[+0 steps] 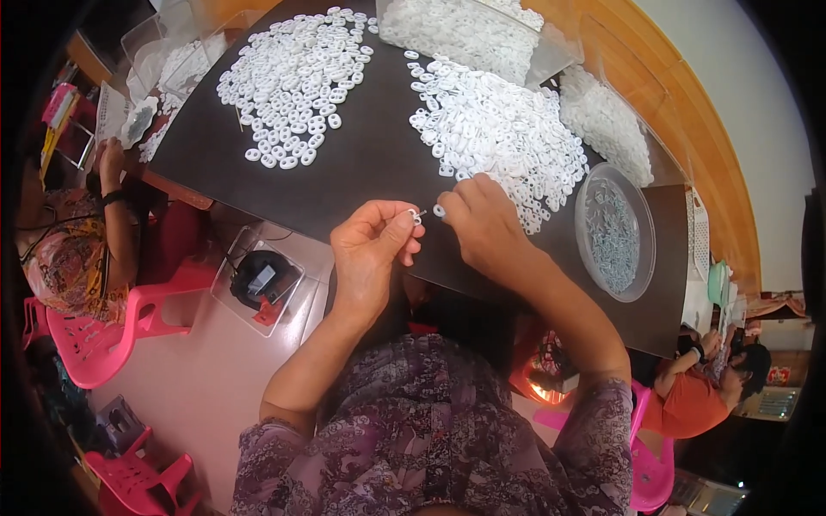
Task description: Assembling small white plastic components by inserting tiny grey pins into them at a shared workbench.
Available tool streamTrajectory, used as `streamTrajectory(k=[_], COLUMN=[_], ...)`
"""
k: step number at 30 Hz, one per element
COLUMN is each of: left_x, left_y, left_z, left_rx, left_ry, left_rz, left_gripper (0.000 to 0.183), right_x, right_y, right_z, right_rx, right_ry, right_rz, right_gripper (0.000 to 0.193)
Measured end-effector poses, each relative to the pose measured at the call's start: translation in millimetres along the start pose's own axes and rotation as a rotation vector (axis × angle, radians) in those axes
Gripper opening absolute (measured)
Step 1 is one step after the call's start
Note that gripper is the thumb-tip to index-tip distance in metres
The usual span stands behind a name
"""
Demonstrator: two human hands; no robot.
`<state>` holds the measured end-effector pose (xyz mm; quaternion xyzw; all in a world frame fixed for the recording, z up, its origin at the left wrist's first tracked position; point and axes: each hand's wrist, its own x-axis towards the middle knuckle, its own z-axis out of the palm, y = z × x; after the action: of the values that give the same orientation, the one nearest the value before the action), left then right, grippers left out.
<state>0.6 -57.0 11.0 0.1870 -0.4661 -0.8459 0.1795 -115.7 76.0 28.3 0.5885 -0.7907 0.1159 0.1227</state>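
Note:
Thumb and fingers of my left hand [368,245] pinch a small white plastic piece [417,218], with a bit of thin metal, like a screw, showing at its tip. Just to the right, my right hand [483,215] has its fingers closed at a small white oval piece [439,211]. A narrow gap separates the two pieces. Beyond my right hand spreads a heap of small white pieces [490,116]. Another pile, of white ovals with two holes [292,77], lies at the far left of the dark table [361,163].
A round clear tub [585,215] of small metal screws stands right of my right arm. Clear bins of white pieces [465,39] line the table's far side. Other people sit at left [77,249] and right [693,400]. A pink chair [120,327] and a clear box [225,297] are lower left.

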Motion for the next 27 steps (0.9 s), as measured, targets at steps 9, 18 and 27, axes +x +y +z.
streamTrajectory(k=[9, 18, 27], left_x=[-1, -2, -11], left_y=[4, 5, -1], left_z=[-4, -7, -7], left_rx=[-0.034, -0.032, -0.044], left_ry=[0.043, 0.055, 0.057], left_rz=[0.044, 0.068, 0.057], left_gripper=[0.012, 0.014, 0.014], right_x=[4, 8, -4], right_y=[-11, -2, -10], right_z=[-1, 17, 17], right_rx=[0.227, 0.158, 0.227], right_ry=[0.023, 0.097, 0.169], right_rz=[0.143, 0.048, 0.124], right_gripper=[0.021, 0.016, 0.007])
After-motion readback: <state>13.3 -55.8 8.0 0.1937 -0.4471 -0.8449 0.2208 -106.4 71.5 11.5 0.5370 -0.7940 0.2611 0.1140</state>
